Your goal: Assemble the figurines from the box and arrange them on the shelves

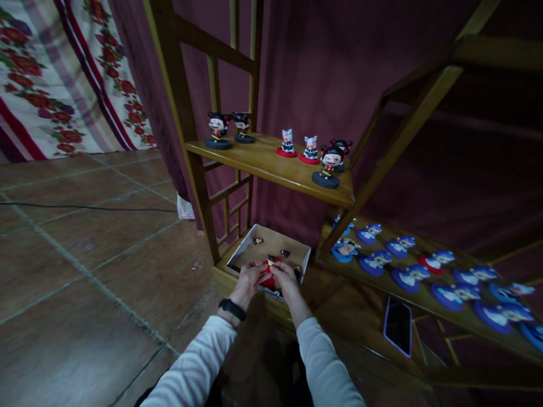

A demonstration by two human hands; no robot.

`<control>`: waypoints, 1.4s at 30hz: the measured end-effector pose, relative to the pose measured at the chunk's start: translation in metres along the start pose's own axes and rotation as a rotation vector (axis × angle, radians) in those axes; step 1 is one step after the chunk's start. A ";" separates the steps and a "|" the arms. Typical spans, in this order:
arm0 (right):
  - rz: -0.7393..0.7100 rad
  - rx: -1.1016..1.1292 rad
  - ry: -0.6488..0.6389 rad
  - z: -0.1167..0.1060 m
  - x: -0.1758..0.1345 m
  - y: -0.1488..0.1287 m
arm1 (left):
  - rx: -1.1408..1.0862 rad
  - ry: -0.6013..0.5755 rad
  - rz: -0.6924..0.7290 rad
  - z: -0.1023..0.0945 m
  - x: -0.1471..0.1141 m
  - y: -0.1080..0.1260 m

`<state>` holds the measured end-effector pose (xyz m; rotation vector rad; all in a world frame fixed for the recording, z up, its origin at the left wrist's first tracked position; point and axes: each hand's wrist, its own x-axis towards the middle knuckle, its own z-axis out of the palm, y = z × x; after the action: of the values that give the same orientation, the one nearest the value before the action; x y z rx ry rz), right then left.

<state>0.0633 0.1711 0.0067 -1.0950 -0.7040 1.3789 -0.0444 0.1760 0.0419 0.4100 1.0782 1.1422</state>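
Both of my hands meet over a shallow cardboard box (237,253) on the lowest shelf. Between their fingertips is a small figurine (271,260) with a dark head and red parts. My left hand (251,278) grips it from the left, a black band around that wrist. From the other side my right hand (284,276) pinches it, fingers closed. Inside the box lie a few more small figurines, one near the back left (258,241) and a dark one (285,253) to the right. The fingers partly cover the held figurine's lower part.
Above the box, a wooden shelf (263,162) carries black-haired figurines (218,129) and two white-haired ones on red bases (287,143). Rows of blue figurines (411,277) stand on the right shelf. A phone (397,327) lies lower right. A cable (85,207) crosses the tiled floor.
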 end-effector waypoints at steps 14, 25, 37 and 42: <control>-0.118 0.020 0.013 -0.014 -0.088 -0.023 | -0.125 -0.063 0.058 -0.034 -0.075 0.005; -0.191 -0.275 -0.081 -0.040 -0.168 -0.005 | -0.128 -0.067 0.196 -0.059 -0.142 -0.037; -0.257 -0.252 -0.138 -0.040 -0.163 0.020 | 0.013 -0.192 0.154 -0.063 -0.148 -0.057; -0.217 -0.208 -0.227 -0.032 -0.167 0.015 | 0.047 -0.169 0.134 -0.063 -0.142 -0.058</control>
<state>0.0664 0.0008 0.0152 -0.9968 -1.1196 1.2736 -0.0694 0.0128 0.0370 0.6129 0.9421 1.1795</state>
